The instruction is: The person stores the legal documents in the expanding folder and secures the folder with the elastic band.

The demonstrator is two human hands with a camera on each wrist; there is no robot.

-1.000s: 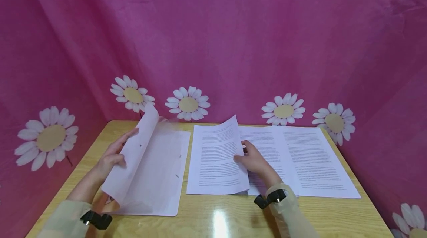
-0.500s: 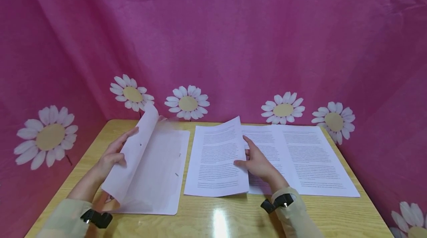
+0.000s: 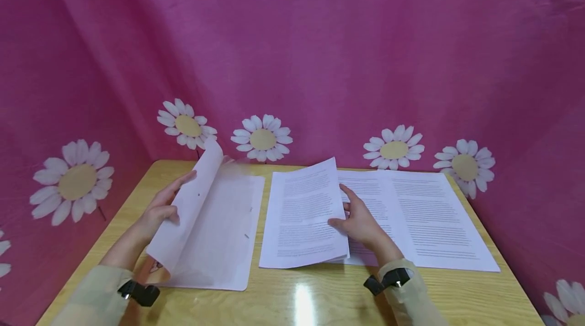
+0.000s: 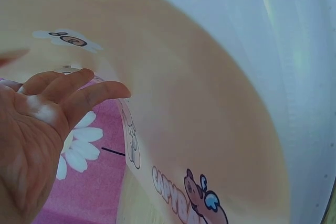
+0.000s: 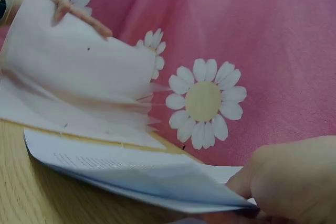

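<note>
My left hand [image 3: 162, 209] holds up the bent cover of a folder [image 3: 228, 229], thumb on its white inner side. Its other fingers lie behind the cover. The left wrist view shows the cover's orange outer face [image 4: 199, 108], with cartoon animals and lettering. My right hand [image 3: 363, 222] holds a sheaf of printed paper [image 3: 303, 219] by its right side, thumb on top and other fingers at and behind the edge. In the right wrist view this sheaf is curved, its right side raised toward my hand [image 5: 294, 177]. More printed pages [image 3: 429, 219] lie flat to the right, partly covered.
A wooden table [image 3: 274, 300] carries everything. Behind it and at both sides hangs a pink cloth [image 3: 297, 62] with printed daisies. Clear plastic edges [image 3: 233, 166] show at the folder's top. Black wrist cameras are strapped over both sleeves.
My right index finger has straightened and spread away from the thumb along the paper's edge. The sheaf's raised side has shifted slightly right. My left hand keeps its hold on the folder cover.
</note>
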